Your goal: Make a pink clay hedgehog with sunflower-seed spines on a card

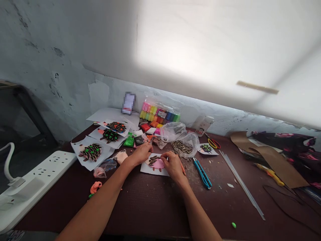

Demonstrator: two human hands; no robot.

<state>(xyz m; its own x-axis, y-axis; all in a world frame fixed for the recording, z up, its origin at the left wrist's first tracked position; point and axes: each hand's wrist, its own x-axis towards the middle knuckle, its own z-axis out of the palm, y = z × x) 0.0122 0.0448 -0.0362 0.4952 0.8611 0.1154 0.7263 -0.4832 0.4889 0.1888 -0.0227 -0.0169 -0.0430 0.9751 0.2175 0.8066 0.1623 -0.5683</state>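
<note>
A white card (145,168) lies on the brown table, bearing a pink clay shape (157,164) with sunflower seeds (153,160) stuck into its left part. At the card's upper edge is my left hand (143,153), its fingers curled together; whatever they may hold is hidden. My right hand (174,166) is over the card's right side, thumb and finger pinched close to the pink clay. Anything in that pinch is too small to make out. Behind it, a clear plastic bag (192,142) holds loose sunflower seeds (182,147).
Finished-looking seed hedgehog cards (91,152) lie at left, near a white power strip (47,180). Coloured clay packs (160,113) stand at the back. To the right are a blue utility knife (202,174), scissors (214,143), clear sticks (242,184) and a yellow-handled tool (272,174).
</note>
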